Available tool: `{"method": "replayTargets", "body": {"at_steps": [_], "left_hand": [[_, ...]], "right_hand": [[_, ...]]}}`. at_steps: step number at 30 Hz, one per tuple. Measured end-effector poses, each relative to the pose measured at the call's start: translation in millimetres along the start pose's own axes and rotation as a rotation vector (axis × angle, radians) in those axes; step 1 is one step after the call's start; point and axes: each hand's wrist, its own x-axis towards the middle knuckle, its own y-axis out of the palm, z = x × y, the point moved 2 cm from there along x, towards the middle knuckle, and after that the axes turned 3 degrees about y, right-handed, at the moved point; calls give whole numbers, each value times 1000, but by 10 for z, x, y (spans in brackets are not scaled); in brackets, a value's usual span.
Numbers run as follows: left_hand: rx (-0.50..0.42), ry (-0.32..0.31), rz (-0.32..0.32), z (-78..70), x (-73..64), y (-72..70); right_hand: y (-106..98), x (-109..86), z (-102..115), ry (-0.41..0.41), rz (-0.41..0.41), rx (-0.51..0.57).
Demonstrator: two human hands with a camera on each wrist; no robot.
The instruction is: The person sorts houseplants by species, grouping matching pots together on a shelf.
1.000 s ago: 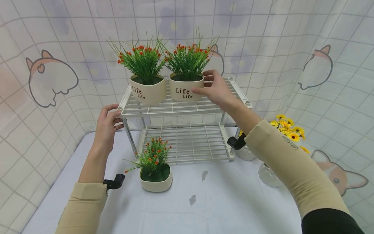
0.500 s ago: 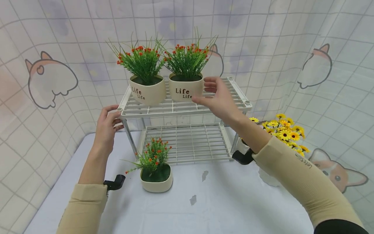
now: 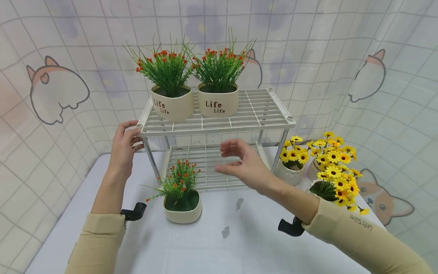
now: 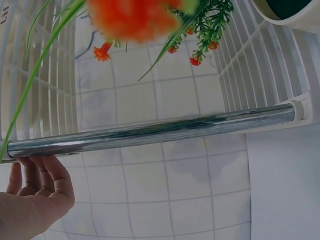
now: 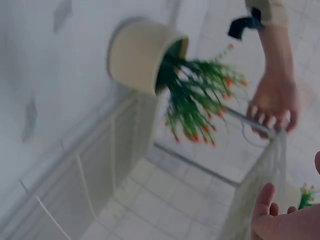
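Note:
My left hand (image 3: 124, 148) holds the front left corner of a white two-tier wire rack (image 3: 219, 131). In the left wrist view its fingertips (image 4: 56, 170) meet the rack at the end of a chrome post (image 4: 150, 134). With nothing in its grasp, my right hand (image 3: 244, 165) hovers in front of the lower tier, fingers and thumb apart. Two cream pots lettered "Life", a left one (image 3: 174, 106) and a right one (image 3: 218, 104), stand side by side on the upper tier, with red-flowered plants. A third cream pot (image 3: 183, 215) stands on the table before the rack's left side.
Several white pots (image 3: 290, 176) of yellow flowers (image 3: 333, 156) stand right of the rack, partly behind my right forearm. A white cloth (image 3: 205, 255) with grey marks covers the table. A tile-patterned curtain (image 3: 113, 23) hangs behind and along both sides.
My right hand has let go of the right pot on the upper tier and moved down and toward me. My left hand stays at the rack's corner. The pots have not moved.

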Motion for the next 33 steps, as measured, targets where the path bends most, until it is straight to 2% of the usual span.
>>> {"method": "replayTargets", "body": {"at_steps": [7, 13, 17, 25, 33], "left_hand": [[-1, -2, -5, 4, 2, 1], [-7, -3, -1, -6, 1, -4], [5, -10, 1, -6, -7, -4], [-29, -14, 2, 4, -3, 0], [-37, -9, 5, -12, -12, 4]], "right_hand": [[332, -142, -479, 98, 70, 77], [650, -232, -843, 222, 85, 143], [833, -271, -1016, 272, 74, 168], [1060, -208, -1260, 290, 23, 116], [1176, -93, -1332, 260, 10, 93]]}}
